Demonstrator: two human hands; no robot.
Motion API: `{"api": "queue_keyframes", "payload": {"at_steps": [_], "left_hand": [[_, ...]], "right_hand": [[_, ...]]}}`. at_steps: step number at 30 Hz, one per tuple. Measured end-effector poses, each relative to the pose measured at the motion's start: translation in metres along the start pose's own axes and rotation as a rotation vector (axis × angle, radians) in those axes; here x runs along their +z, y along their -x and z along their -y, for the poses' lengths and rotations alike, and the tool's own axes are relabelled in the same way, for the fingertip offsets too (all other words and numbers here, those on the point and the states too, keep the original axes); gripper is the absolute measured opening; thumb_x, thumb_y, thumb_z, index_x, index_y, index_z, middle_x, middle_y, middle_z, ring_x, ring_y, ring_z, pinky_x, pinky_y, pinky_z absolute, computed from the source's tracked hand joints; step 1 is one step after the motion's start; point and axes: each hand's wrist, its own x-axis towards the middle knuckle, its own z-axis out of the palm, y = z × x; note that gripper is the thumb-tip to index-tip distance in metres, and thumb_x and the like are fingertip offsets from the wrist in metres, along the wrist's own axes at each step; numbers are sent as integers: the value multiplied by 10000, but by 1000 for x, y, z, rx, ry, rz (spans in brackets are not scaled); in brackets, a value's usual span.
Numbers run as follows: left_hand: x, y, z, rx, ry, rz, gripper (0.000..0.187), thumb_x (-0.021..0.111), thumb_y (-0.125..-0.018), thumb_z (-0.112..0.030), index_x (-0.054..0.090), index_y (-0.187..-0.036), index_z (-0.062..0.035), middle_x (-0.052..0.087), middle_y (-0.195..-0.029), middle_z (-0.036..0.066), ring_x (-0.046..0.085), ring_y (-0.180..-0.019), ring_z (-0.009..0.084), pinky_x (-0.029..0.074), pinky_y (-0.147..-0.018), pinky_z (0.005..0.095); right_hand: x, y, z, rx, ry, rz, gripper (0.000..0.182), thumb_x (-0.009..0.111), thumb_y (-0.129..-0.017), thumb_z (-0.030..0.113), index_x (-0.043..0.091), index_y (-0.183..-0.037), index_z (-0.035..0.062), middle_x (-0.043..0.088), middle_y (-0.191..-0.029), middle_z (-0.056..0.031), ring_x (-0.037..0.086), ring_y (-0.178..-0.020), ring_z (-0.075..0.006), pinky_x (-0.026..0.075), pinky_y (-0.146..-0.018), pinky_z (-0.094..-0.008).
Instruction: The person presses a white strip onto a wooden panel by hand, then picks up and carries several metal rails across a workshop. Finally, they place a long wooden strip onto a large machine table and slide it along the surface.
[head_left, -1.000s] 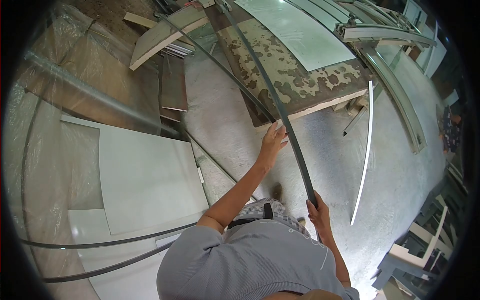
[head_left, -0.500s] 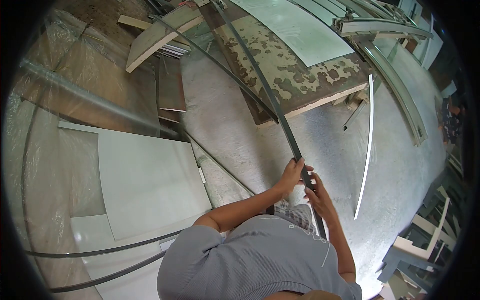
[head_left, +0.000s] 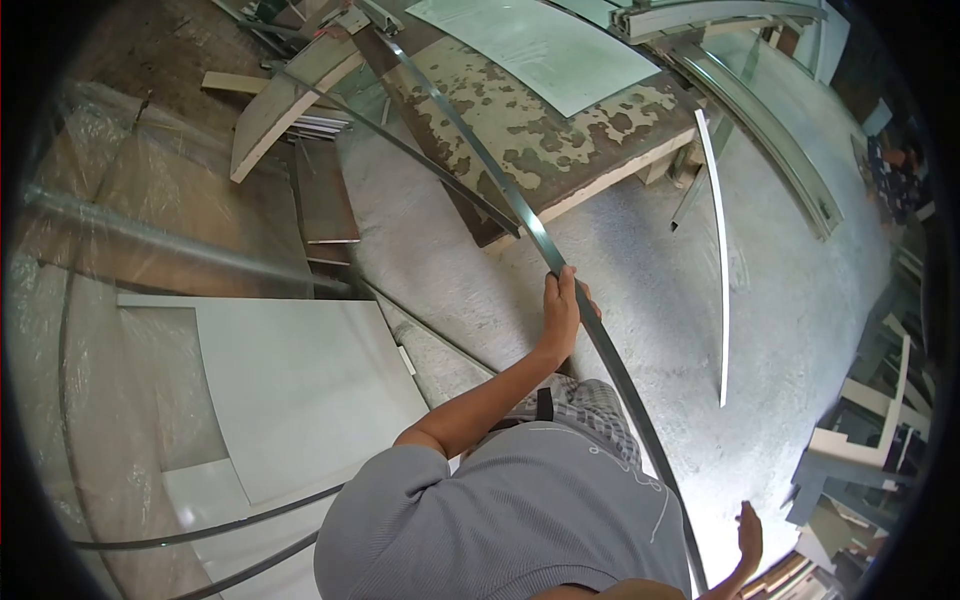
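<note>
My left hand [head_left: 563,312] is closed around a long dark metal strip [head_left: 625,380]. The strip runs from the top of a worn workbench [head_left: 492,100], past its front edge, down along the right side of my body. At the lower right, my right hand [head_left: 749,535] is off the strip, its fingers extended and nothing visible in them. Another thin dark strip [head_left: 425,160] lies across the workbench corner, to the left of the held one. A pale sheet [head_left: 545,55] rests on the bench top.
White panels [head_left: 290,390] and plastic-wrapped boards [head_left: 190,240] stand on the left. A thin white strip [head_left: 720,270] leans near the bench on the right. Long metal profiles [head_left: 775,140] stick out at the upper right. Assorted offcuts [head_left: 860,450] are at the far right.
My right hand has let go of the strip and moved down to the right. My left hand has moved slightly up and left, still around the strip. The view has shifted.
</note>
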Motion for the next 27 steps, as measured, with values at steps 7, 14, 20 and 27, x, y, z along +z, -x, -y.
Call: {"api": "queue_keyframes", "payload": {"at_steps": [7,14,20,27], "left_hand": [[28,-8,-10,-3,69,18,459,342,-964,-413,362,-1125,17,473,-698,60,523,-516,168,480,-508,324],[30,-10,-17,8,146,-21,403,335,-970,-372,363,-1120,1,447,-690,50,482,-506,171,452,-505,336],[28,-9,-13,12,180,-60,407,340,-969,-371,354,-1133,2,434,-693,47,480,-514,169,448,-502,333],[27,14,-5,10,101,-37,455,336,-968,-400,344,-1150,16,438,-710,58,501,-534,159,472,-517,318]], "right_hand": [[1,74,-49,151,-430,150,700,372,-897,578,537,-1184,-39,632,-881,-151,582,-791,-184,443,-716,-265],[22,72,-76,154,-456,167,689,356,-905,568,545,-1174,-38,614,-849,-130,558,-758,-169,429,-686,-257],[22,58,-75,134,-433,210,679,341,-914,558,552,-1164,-36,596,-818,-110,535,-726,-154,414,-656,-249],[36,49,-68,123,-441,263,669,323,-923,547,561,-1153,-35,576,-781,-86,508,-688,-136,397,-622,-239]]}}
